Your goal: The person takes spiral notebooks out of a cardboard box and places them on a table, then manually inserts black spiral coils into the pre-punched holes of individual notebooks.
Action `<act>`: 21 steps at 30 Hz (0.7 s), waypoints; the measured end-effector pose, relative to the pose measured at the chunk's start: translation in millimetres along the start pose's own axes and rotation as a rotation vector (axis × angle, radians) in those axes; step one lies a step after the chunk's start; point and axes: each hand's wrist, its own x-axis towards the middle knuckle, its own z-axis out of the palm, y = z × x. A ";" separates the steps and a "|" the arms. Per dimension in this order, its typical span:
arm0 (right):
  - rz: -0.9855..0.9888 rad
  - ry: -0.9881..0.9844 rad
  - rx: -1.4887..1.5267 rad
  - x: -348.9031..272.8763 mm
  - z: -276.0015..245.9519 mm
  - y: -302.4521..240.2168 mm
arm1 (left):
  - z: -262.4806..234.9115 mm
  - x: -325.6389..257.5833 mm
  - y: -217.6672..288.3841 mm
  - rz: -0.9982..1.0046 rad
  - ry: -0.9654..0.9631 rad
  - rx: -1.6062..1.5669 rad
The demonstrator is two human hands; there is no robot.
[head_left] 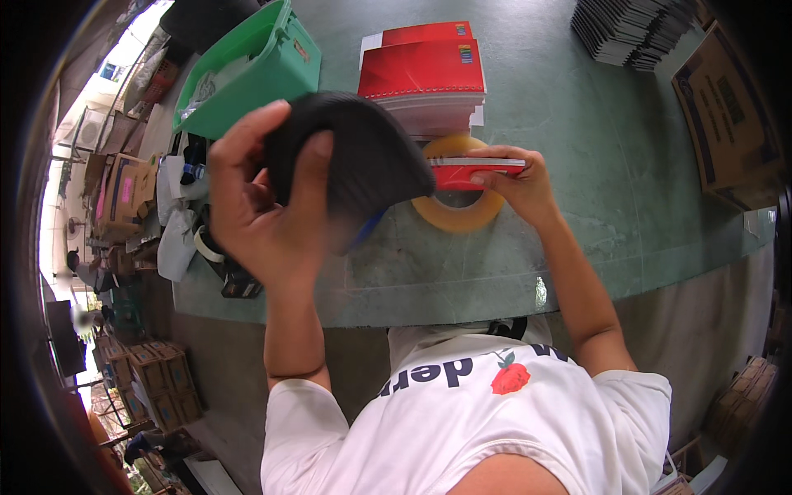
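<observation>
Two bare hands in the shot, both busy. The left hand has one black curved piece, ribbed surface, gripped between the thumb in front and the fingers wrapped behind. Couldn't tell you exactly what it is, but there's a bit of blue peeking out below it. It's held up off the table, toward the left of the work area, and hides part of what's underneath.

The right hand is pinching one slim red booklet by its right end, thumb on the near side, fingers on the far side. Might be more than one in there; seen edge-on, I can't tell. It sits in front of one big yellowish tape roll from this angle, and whether they touch isn't clear.

Just beyond that: a pile of red notebooks, with two red covers showing, one behind the other. Pages too tight to count. One green bin is to the left of the pile, one stack of dark booklets is at the far right, and one cardboard box stands near the right edge.
</observation>
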 end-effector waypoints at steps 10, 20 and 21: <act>-0.031 -0.078 -0.026 0.4 1.8 1.0 | 31.3 -30.6 -25.2 0.018 -0.263 0.021; -0.001 -0.146 0.013 1.1 3.1 -5.3 | 32.6 -36.1 -14.4 0.007 -0.466 -0.035; -0.009 -0.167 -0.001 1.6 1.3 -4.5 | 32.6 -32.0 -15.7 0.074 -0.352 -0.016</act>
